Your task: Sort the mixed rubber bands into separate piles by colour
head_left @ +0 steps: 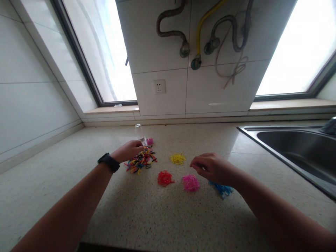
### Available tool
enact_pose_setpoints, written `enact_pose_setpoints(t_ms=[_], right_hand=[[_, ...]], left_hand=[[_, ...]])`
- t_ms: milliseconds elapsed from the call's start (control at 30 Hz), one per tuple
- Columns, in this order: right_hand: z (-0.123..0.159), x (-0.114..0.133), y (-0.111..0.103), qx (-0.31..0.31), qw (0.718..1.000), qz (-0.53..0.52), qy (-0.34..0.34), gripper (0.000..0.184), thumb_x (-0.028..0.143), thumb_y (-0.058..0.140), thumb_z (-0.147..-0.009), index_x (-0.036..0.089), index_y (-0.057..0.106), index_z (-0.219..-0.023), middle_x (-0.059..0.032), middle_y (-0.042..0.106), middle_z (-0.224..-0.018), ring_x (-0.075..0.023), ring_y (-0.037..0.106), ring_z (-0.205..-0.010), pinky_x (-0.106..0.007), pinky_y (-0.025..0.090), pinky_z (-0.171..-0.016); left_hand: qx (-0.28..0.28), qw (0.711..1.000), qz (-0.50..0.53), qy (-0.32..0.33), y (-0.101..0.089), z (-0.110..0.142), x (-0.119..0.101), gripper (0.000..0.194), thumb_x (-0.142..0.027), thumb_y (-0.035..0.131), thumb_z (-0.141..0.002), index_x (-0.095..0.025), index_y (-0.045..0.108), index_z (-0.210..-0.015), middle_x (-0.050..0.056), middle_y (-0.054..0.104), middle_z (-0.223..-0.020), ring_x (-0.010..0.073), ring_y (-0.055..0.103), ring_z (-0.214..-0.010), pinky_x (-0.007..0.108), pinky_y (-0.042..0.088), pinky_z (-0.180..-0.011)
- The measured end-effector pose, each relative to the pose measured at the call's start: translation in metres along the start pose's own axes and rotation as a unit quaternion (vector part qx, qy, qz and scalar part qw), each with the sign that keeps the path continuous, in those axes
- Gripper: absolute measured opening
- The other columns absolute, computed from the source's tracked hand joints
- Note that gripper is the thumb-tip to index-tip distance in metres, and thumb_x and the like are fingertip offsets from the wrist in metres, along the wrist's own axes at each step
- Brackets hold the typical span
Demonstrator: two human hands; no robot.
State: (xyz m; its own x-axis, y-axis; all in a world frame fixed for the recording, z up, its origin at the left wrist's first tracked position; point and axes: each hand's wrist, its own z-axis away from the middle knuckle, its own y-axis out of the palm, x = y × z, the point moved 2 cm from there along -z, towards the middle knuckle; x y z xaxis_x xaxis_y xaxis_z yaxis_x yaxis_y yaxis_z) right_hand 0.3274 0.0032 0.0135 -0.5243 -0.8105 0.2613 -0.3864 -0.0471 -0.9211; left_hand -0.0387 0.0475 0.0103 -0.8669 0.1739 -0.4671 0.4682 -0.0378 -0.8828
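Note:
My left hand (130,149), with a dark watch on its wrist, is at the upper edge of a mixed pile of small rubber bands (140,161) in many colours. Its fingers are closed together; whatever they hold is hidden. My right hand (211,166) hovers above the counter, its fingers pinched near the yellow rubber bands (177,159) and the pink rubber bands (190,183). Anything in that pinch is too small to make out. Red rubber bands (165,178) form a heap to the left of the pink ones. Blue rubber bands (222,190) lie partly under my right hand.
A clear plastic bottle (139,133) stands behind the mixed pile, beside a small pink object (149,141). To the right, a steel sink (252,134) is set into the speckled counter (147,217). A tiled wall with a socket (159,86) and pipes rises behind.

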Motion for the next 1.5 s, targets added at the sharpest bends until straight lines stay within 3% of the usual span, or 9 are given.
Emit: enact_pose_setpoints(t_ms=[233, 433, 733, 867, 1000, 1200, 1500], right_hand=[[0.001, -0.001, 0.002, 0.000, 1.000, -0.001, -0.001, 0.019, 0.018, 0.054, -0.091, 0.019, 0.071, -0.099, -0.0038, 0.072, -0.084, -0.0135, 0.064, -0.076, -0.025, 0.043, -0.070], [0.000, 0.002, -0.001, -0.016, 1.000, -0.004, 0.005, 0.019, 0.019, 0.055, -0.090, 0.019, 0.071, -0.100, -0.0030, 0.071, -0.080, -0.0124, 0.062, -0.070, -0.025, 0.041, -0.067], [-0.001, 0.013, 0.000, -0.060, 0.998, -0.030, -0.003, 0.021, 0.025, 0.058, -0.092, 0.019, 0.065, -0.110, 0.0004, 0.067, -0.075, -0.0092, 0.055, -0.060, -0.023, 0.039, -0.063], [-0.003, 0.020, 0.005, -0.072, 0.996, -0.051, -0.016, 0.024, 0.028, 0.060, -0.092, 0.019, 0.062, -0.114, 0.0011, 0.067, -0.076, -0.0087, 0.053, -0.058, -0.023, 0.040, -0.063], [-0.004, 0.023, 0.010, -0.067, 0.995, -0.057, -0.039, 0.022, 0.027, 0.061, -0.092, 0.021, 0.064, -0.113, 0.0013, 0.067, -0.078, -0.0091, 0.054, -0.062, -0.023, 0.041, -0.066], [-0.004, 0.025, 0.011, -0.074, 0.993, -0.062, -0.065, 0.012, 0.024, 0.058, -0.094, 0.020, 0.067, -0.100, 0.0002, 0.065, -0.076, -0.0095, 0.056, -0.065, -0.023, 0.041, -0.067], [-0.004, 0.026, 0.010, -0.074, 0.993, -0.058, -0.070, 0.013, 0.026, 0.056, -0.096, 0.019, 0.068, -0.097, -0.0007, 0.066, -0.076, -0.0097, 0.054, -0.063, -0.023, 0.041, -0.066]], left_hand=[[0.006, 0.996, 0.043, 0.072, 0.003, 0.007, -0.024, 0.031, -0.042, 0.047, -0.090, -0.015, 0.063, -0.085, -0.001, 0.055, -0.070, 0.0125, 0.047, -0.063, 0.024, 0.033, -0.056], [0.023, 0.980, 0.117, 0.161, 0.016, 0.022, -0.064, 0.024, -0.034, 0.049, -0.094, -0.016, 0.057, -0.081, -0.002, 0.052, -0.071, 0.0101, 0.044, -0.063, 0.023, 0.037, -0.058], [0.052, 0.966, 0.144, 0.209, 0.041, 0.047, -0.111, 0.021, -0.032, 0.049, -0.096, -0.016, 0.062, -0.090, -0.001, 0.054, -0.074, 0.0100, 0.044, -0.064, 0.023, 0.037, -0.061], [0.089, 0.955, 0.191, 0.207, 0.057, 0.054, -0.118, 0.024, -0.036, 0.049, -0.097, -0.015, 0.061, -0.092, -0.002, 0.054, -0.074, 0.0101, 0.044, -0.063, 0.023, 0.038, -0.061], [0.089, 0.954, 0.185, 0.216, 0.067, 0.059, -0.122, 0.026, -0.036, 0.047, -0.098, -0.016, 0.062, -0.095, 0.000, 0.059, -0.077, 0.0111, 0.049, -0.067, 0.024, 0.040, -0.064], [0.074, 0.957, 0.178, 0.218, 0.073, 0.062, -0.124, 0.026, -0.036, 0.047, -0.099, -0.016, 0.064, -0.096, 0.001, 0.063, -0.077, 0.0114, 0.052, -0.067, 0.024, 0.041, -0.065], [0.053, 0.953, 0.220, 0.201, 0.074, 0.069, -0.128, 0.028, -0.038, 0.046, -0.099, -0.015, 0.062, -0.095, -0.002, 0.056, -0.065, 0.0091, 0.047, -0.056, 0.021, 0.036, -0.054]])
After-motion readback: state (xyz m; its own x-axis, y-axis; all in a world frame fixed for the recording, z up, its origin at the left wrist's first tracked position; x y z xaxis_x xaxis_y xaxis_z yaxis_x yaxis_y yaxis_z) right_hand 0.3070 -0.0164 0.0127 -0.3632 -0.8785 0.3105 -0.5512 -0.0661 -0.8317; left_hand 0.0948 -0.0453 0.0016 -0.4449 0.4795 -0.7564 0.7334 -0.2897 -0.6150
